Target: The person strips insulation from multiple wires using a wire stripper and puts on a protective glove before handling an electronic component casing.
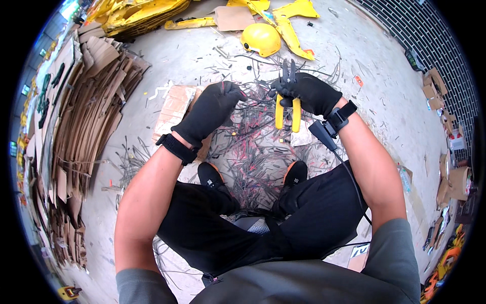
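My left hand (215, 109), in a black glove, is closed in a pinch on a thin dark wire (244, 96) with a reddish tint at the fingertips. In my right hand (316, 93), also gloved, is a pair of pliers (296, 114) with yellow handles. Their dark jaws point away from me, and the handles hang toward me, spread apart. A gap lies between the two hands. Below them, a heap of cut wire scraps (248, 147), grey, black and red, covers the floor between my shoes.
A flattened cardboard box (172, 109) lies by my left hand. Stacked cardboard (91, 111) rises at the left. A yellow hard hat (260, 39) and yellow panels (288, 30) lie beyond the hands. Small boxes (435, 88) line the right wall, and a cable (349, 172) runs from my right wrist.
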`<state>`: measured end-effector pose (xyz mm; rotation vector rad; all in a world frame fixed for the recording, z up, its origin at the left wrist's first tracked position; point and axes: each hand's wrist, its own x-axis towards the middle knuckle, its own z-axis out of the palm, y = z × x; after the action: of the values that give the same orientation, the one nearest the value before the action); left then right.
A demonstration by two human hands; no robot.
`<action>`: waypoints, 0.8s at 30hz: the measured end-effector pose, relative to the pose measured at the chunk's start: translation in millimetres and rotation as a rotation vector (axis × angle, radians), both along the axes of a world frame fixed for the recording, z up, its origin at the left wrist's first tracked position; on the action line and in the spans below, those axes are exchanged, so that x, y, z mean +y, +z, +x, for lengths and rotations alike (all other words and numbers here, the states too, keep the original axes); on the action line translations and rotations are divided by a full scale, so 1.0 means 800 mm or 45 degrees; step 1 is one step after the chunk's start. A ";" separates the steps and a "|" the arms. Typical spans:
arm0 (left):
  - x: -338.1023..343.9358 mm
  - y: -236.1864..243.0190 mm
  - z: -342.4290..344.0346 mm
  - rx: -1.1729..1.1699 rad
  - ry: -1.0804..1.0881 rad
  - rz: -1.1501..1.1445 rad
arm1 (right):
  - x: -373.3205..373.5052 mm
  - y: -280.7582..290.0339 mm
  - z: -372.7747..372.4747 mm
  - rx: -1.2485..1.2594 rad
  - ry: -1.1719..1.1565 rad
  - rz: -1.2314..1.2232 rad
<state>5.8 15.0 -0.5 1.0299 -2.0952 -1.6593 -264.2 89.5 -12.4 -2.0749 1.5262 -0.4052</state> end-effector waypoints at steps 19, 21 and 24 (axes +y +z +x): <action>0.011 -0.041 -0.022 0.312 0.170 0.198 | -0.004 -0.004 0.055 -0.429 0.096 -0.481; 0.007 -0.037 -0.024 0.295 0.175 0.039 | -0.005 -0.007 0.062 -0.806 -0.037 -0.232; 0.015 -0.017 -0.032 0.501 0.223 0.392 | -0.006 0.002 0.081 -1.569 -0.292 0.161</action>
<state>-20.0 27.2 -14.5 0.8514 -1.4944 -1.9438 -199.8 84.3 -11.0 -1.0755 0.9288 -1.3113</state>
